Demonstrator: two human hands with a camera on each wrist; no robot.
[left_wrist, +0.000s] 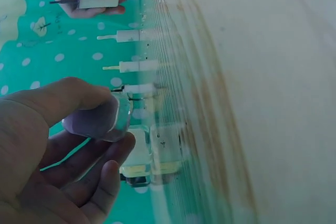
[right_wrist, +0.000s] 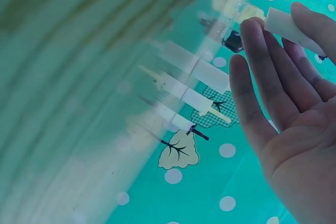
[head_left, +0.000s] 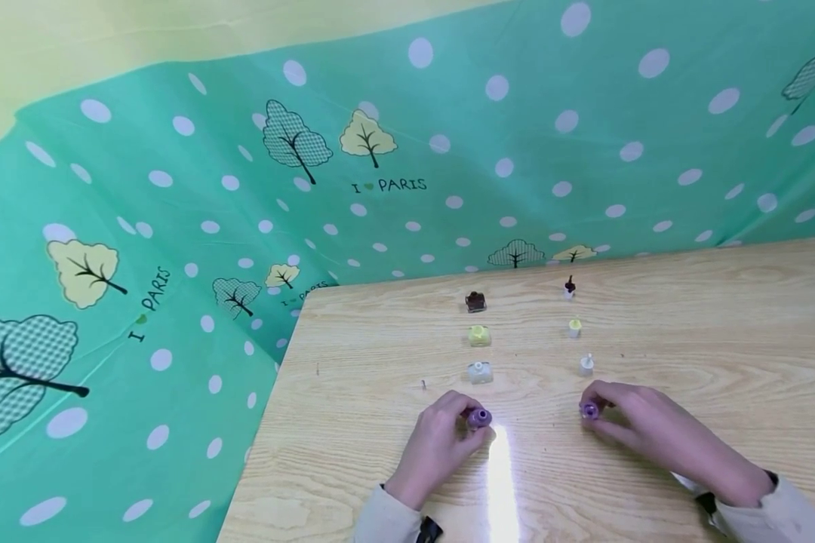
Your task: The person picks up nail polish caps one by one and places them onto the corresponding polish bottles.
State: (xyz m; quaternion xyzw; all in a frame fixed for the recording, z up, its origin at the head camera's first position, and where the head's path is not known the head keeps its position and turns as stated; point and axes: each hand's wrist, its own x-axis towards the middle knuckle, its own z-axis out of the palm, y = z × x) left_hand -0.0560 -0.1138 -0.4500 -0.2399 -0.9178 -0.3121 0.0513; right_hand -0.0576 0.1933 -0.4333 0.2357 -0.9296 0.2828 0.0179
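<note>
My left hand [head_left: 440, 434] pinches a small nail polish bottle [head_left: 478, 419] between thumb and fingers. It is filled with purple polish, and its open neck faces up. In the left wrist view the bottle [left_wrist: 97, 118] looks slightly raised off the table. To the right, my right hand [head_left: 641, 422] pinches a white nail polish cap [head_left: 589, 410] with its purple-coated brush upward. The cap [left_wrist: 98, 0] and its dark brush show from the side in the left wrist view. The right wrist view catches the white cap [right_wrist: 289, 27] between thumb and fingertips; its brush is mostly hidden there.
Beyond my left hand stand a clear-white bottle [head_left: 479, 372], a yellow bottle [head_left: 478, 336] and a dark bottle [head_left: 475, 302], uncapped. A white-brush cap [head_left: 587, 366], a yellow-brush cap [head_left: 574, 329] and a dark-brush cap [head_left: 569, 289] stand upright right of them. Green cloth [head_left: 407, 219] hangs behind the wooden table [head_left: 353, 339].
</note>
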